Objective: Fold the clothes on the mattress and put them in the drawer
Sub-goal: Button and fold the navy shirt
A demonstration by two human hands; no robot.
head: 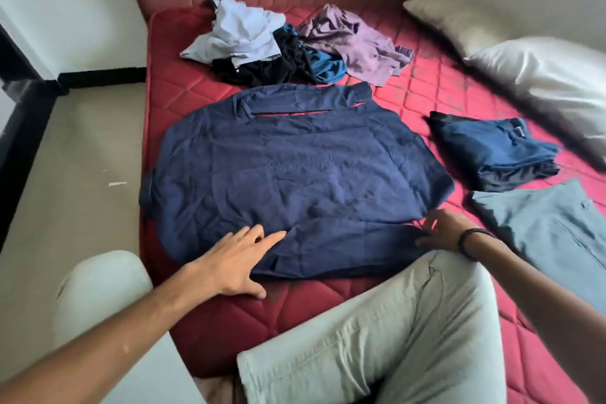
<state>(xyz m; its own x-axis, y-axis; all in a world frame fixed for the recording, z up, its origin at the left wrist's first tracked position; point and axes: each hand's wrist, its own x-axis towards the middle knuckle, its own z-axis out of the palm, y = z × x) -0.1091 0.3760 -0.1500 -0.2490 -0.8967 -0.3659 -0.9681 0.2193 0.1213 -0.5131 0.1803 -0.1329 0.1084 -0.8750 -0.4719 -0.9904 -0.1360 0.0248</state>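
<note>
A navy blue shirt [295, 170] lies spread flat across the middle of the red quilted mattress [183, 75]. My left hand [236, 261] rests with straight fingers on the shirt's near left edge. My right hand [442, 233] touches the shirt's near right corner with loosely bent fingers; whether it pinches the cloth I cannot make out. Behind the shirt lies an unfolded heap: a pale blue garment [236, 33], a black one [262, 69], a teal one [328, 67] and a mauve shirt [354, 39]. No drawer is in view.
A folded dark blue stack [492, 151] and a folded grey-blue garment [551, 229] lie at the right. Two pillows [541, 75] lean at the far right. My knee in pale trousers [393, 331] rests on the mattress's near edge. The floor [82, 157] runs along the left.
</note>
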